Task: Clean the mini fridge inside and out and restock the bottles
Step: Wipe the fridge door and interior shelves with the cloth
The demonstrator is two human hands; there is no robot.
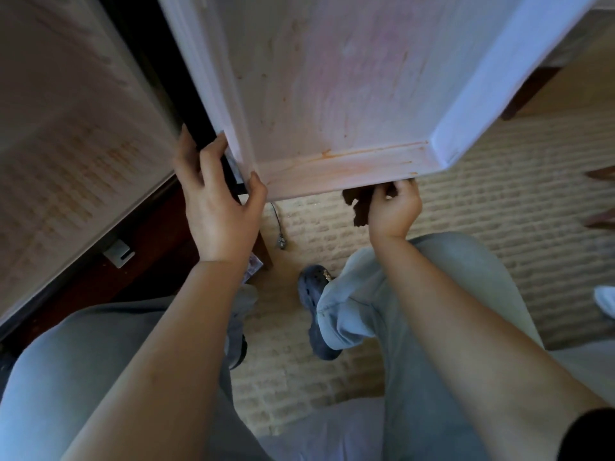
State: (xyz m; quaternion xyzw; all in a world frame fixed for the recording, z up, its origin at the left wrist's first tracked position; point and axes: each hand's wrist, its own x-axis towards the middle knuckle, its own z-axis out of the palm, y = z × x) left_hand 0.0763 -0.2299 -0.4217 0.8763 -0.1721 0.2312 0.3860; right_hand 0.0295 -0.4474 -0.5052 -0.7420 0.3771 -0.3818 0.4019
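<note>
Mini fridge's white plastic inner door panel [332, 78], streaked with orange stains, hangs open above both hands; the left hand [216, 201] clasps its lower corner, while the right hand [394, 207], beneath its bottom edge, clutches a crumpled brown cloth [359, 204].

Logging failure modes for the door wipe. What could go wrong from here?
1. The left hand grips the door at its lower corner, with fingers in the dark gap beside it. If the door swings, it could pinch them.
2. The right hand holds the brown cloth under the door's bottom edge. Loosened orange stains may drip onto the carpet.
3. The dangling cable hangs near the shoe and could snag.
</note>
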